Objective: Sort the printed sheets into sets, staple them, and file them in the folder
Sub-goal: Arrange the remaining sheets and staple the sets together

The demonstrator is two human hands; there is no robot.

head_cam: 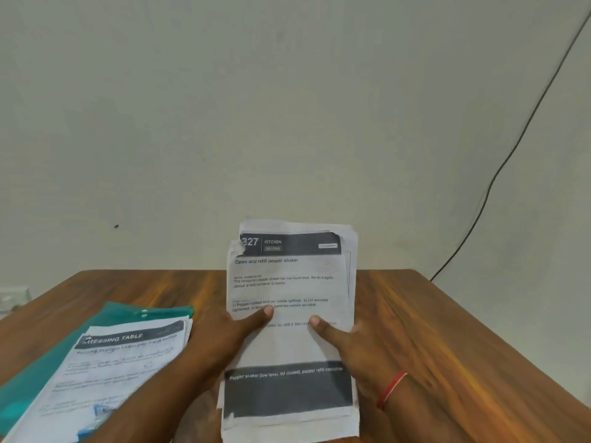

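Printed sheets [287,282], a thick, uneven stack headed "327 KITCHEN", stand nearly upright in both hands over the near edge of the wooden surface [447,330]. Whether the lower edge rests on anything cannot be told. The left hand [230,340] grips the stack's left side and the right hand [348,350] grips its right side. Each thumb lies flat on the front page, pinching the paper against fingers hidden behind it, so how those fingers lie cannot be told. A red thread [391,390] circles the right wrist.

Left of the stack, a second pile [128,362] headed "DRESSING TABLE" lies flat on a teal folder [128,311]. A small, blurred blue item [102,410] sits on the pile's near end; it may be the stapler. Beyond the stack is a plain wall [287,107], and to the stack's right a dark cable [511,148] runs down it.

The stack's edges are staggered and its top-left corner is torn. With only the thumbs clamping it at mid-height, inner sheets could slide out or the top could flop over. A staple driven through the torn corner would likely hold poorly, and a misaligned page could end up in the wrong set.
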